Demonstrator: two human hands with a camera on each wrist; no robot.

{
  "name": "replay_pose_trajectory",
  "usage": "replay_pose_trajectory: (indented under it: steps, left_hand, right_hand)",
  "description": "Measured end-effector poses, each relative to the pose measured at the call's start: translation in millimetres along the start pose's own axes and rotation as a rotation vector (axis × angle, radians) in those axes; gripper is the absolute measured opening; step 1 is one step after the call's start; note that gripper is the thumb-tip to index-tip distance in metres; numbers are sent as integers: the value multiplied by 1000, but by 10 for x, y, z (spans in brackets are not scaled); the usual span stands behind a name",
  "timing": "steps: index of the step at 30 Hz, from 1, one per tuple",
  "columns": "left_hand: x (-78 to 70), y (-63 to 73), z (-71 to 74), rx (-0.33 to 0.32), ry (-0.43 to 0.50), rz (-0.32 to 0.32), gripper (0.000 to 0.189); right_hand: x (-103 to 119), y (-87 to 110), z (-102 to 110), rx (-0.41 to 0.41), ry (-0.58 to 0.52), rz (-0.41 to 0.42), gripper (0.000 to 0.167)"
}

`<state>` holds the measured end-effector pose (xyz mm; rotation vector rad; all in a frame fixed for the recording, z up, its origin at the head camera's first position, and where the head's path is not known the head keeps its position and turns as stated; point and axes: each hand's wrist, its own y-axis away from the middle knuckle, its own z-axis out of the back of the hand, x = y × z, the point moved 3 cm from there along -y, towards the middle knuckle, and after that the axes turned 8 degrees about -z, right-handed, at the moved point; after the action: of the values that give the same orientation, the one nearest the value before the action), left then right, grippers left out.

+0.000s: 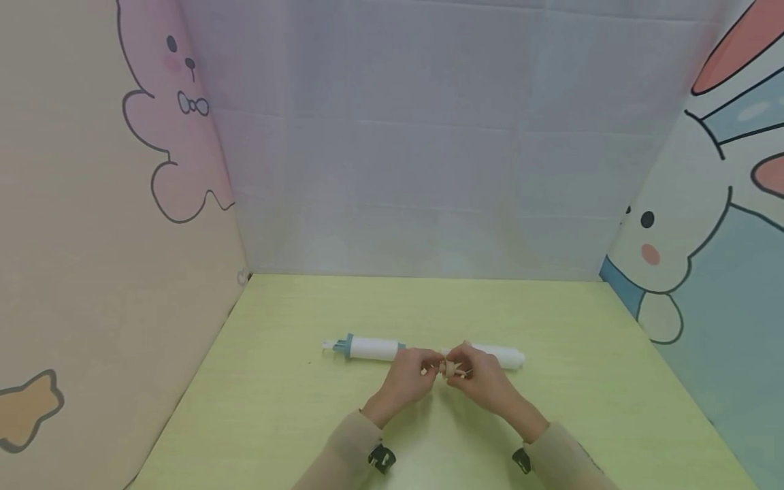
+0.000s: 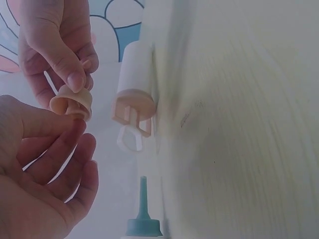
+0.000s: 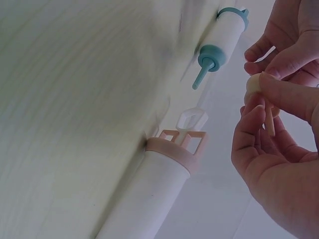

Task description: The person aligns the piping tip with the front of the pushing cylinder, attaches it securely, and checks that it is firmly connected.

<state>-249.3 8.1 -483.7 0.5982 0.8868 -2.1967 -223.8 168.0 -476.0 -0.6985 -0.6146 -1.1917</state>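
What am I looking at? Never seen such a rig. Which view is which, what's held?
No machine here: a person works bare-handed. The wide picture comes from a camera on the head, looking forward and down; the two close ones come from cameras on the left and right wrists, both aimed at the work. On the table lie a teal-ended tube and a pink-ended tube, both mostly white. The left hand and right hand pinch a small cream piece between them.
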Motion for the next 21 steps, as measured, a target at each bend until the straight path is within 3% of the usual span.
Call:
replay_pose_trajectory:
  steps: [13, 21]
  left_hand:
    - [-4, 15, -23, -20, 30, 15, 14]
    - [-16, 24, -26, -47, 33, 5, 13]
  right_hand:
    - [-11, 3, -14, 10, -80, 0, 33]
    - [13, 10, -9, 9, -75, 3, 33]
